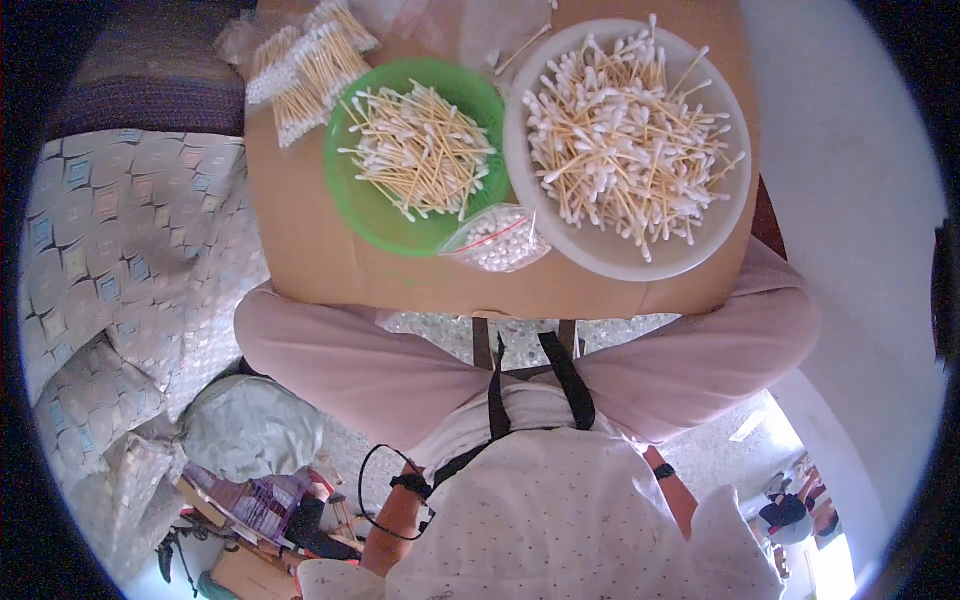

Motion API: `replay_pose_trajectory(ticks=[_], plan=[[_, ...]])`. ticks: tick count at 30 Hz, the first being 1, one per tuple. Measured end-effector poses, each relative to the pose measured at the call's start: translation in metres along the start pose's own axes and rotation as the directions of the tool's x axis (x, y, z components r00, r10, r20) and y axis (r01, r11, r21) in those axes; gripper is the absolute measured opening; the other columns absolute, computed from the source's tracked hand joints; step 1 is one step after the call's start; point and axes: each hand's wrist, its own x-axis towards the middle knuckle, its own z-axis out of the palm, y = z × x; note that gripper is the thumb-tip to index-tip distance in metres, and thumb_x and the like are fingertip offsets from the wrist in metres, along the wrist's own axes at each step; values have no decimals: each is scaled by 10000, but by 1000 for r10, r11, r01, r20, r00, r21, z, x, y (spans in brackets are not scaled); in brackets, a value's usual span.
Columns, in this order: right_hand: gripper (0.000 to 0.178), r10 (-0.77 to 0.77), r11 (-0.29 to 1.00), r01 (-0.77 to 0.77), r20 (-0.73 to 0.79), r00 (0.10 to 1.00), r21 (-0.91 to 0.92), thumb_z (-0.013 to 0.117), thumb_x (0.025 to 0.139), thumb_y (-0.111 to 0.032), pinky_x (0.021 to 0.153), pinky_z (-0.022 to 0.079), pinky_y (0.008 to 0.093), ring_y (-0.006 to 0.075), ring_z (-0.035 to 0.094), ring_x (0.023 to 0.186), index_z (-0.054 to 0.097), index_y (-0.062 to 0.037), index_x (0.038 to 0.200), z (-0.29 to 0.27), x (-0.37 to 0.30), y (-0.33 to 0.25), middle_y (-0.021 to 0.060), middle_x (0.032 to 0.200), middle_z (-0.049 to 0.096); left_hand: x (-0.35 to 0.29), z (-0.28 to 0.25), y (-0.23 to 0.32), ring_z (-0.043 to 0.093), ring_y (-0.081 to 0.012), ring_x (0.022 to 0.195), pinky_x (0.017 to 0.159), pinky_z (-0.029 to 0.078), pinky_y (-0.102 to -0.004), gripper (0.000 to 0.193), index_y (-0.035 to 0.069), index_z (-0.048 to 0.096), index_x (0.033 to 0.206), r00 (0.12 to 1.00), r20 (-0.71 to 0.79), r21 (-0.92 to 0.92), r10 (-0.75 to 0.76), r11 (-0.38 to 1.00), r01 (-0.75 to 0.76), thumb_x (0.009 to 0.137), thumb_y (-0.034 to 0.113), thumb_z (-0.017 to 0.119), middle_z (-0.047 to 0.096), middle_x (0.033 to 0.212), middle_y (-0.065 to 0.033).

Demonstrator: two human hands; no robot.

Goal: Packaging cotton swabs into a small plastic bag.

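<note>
My left hand point(413, 468) and my right hand point(653, 457) are down at my lap, one on either side of my body. Only the wrists and a sliver of each hand show; the shirt and trousers hide the fingers. Neither hand is at the table. On the cardboard-covered tabletop point(400, 285), a green bowl point(375, 225) holds a heap of cotton swabs point(425, 150). To its right, a larger white basin point(600, 258) is piled with more swabs point(630, 130). A small zip bag of swabs point(500, 238) leans against the green bowl's near rim.
Several filled swab packs point(305, 75) lie at the table's far left, with clear plastic bags point(460, 30) behind the bowls. A single swab point(525, 48) rests near the basin. A patterned sofa point(140, 240) stands left; a pale wall point(840, 200) is at right. Black straps point(565, 380) hang over my lap.
</note>
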Motion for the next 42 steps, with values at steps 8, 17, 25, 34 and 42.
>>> replay_pose_trajectory(ticks=[8,17,25,34,42], plan=[[218,37,998,-34,59,998,-56,509,974,-204,597,396,286,112,443,673,593,-20,1053,25,32,-23,3,785,489,-18,-33,-3,548,-255,1110,965,413,-380,332,18,605,1161,994,-83,64,-68,995,74,974,242,447,594,1205,-160],[221,39,999,-40,46,998,30,508,975,-203,592,395,284,109,440,669,595,-19,1059,71,41,-18,1,781,487,3,-71,6,565,-250,1086,951,422,-379,325,13,624,1136,971,-240,97,14,995,10,973,237,456,611,1181,-161],[224,-89,978,107,-107,990,178,507,976,-202,587,394,281,106,438,665,597,-18,1064,103,91,-52,-1,778,486,95,-41,45,580,-246,1066,939,430,-379,320,8,642,1115,914,-358,3,191,979,-204,972,233,465,626,1160,-162],[250,-343,920,383,-301,890,85,499,985,-190,552,365,245,75,401,628,613,-9,1114,105,144,-229,-20,720,438,134,-68,172,578,-227,1092,951,424,-373,354,-1,626,1148,782,-561,-242,272,849,-469,983,271,471,631,1154,-144],[782,-616,593,751,764,191,291,812,671,-365,1053,363,440,325,494,1207,506,-80,1332,320,90,-383,161,1339,513,66,-25,356,277,-321,1398,1022,259,-661,593,208,495,1362,891,-300,494,341,855,-160,815,332,687,380,1471,-114]])
